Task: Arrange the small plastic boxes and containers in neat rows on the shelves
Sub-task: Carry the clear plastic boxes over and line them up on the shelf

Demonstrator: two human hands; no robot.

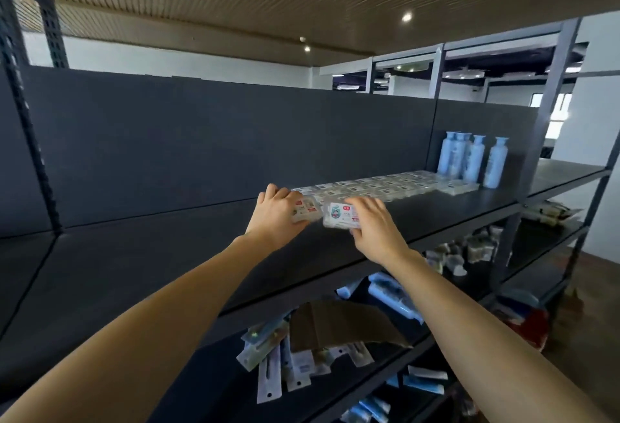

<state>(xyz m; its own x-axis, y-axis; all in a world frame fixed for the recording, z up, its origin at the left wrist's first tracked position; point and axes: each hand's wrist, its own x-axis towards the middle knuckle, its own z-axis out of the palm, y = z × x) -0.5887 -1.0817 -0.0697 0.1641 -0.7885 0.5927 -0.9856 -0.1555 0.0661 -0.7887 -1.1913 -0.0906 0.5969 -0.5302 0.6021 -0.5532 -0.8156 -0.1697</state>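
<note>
Both hands at the top shelf (436, 218) now, left hand (273, 211) and right hand (372, 221) each gripping a clear plastic box (337, 218) by its edges, light, stiff, probably slippery.

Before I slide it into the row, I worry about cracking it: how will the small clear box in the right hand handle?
The small clear box looks rigid and probably light. Flat, so it likely slides without tipping. Its smooth plastic may slip.
</note>
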